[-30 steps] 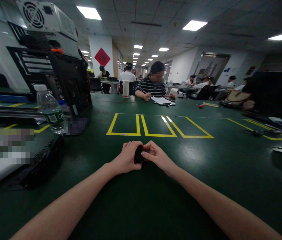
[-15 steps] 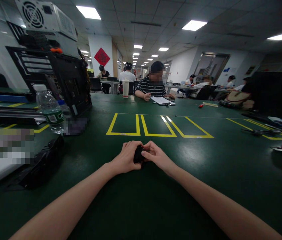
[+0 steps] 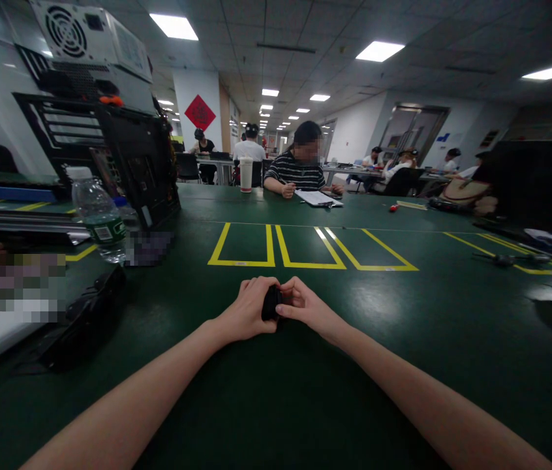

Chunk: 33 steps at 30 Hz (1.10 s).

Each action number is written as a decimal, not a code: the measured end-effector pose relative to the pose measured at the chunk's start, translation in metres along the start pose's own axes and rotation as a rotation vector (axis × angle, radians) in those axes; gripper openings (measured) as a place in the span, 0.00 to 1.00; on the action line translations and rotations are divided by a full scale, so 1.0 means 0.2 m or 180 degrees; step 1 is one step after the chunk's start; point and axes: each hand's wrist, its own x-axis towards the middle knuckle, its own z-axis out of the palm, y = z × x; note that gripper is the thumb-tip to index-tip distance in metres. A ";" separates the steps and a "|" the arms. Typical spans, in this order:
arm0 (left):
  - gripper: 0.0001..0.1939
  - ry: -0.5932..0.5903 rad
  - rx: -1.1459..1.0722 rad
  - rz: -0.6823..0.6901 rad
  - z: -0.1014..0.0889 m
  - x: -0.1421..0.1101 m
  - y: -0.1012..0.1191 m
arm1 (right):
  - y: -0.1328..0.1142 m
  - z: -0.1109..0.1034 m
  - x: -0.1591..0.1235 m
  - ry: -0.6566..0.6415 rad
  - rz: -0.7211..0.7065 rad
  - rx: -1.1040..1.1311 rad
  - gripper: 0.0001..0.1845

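Observation:
A small black object (image 3: 270, 304), its kind not clear, is between my two hands, low over the green table (image 3: 276, 391) or resting on it. My left hand (image 3: 248, 305) wraps round its left side, fingers over the top and thumb at the near side. From the right, my right hand (image 3: 304, 304) pinches at the object's right edge with thumb and fingertips. Its far side and underside are hidden by my fingers. Just beyond the hands, yellow tape outlines (image 3: 314, 266) mark the tabletop.
To the left stand a water bottle (image 3: 100, 219), an open black computer case (image 3: 136, 163) and a dark strapped item (image 3: 85, 313). A person (image 3: 300, 166) sits opposite with a clipboard (image 3: 319, 198). A cup (image 3: 245, 173) stands at the far edge. Other people's hands show at both sides.
My right thumb and fingers have shifted slightly on the black object; my left hand stays nearly still. Another person's hand has appeared at the left edge.

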 end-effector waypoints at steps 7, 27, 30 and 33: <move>0.28 0.0136 0.0025 0.0027 0.04 0.00 -0.03 | 0.02 0.01 0.01 0.0277 0.0153 -0.0152 0.15; 0.26 -0.0021 -0.0061 -0.0070 -0.01 0.00 0.01 | 0.01 0.00 0.00 0.0185 0.0306 -0.0190 0.17; 0.28 0.0159 0.0017 -0.0051 0.03 0.00 -0.02 | -0.01 0.00 0.00 0.0005 0.0202 -0.0164 0.17; 0.29 0.0208 0.0057 -0.0024 0.05 0.00 -0.03 | -0.02 0.00 0.00 -0.0046 0.0021 -0.0112 0.20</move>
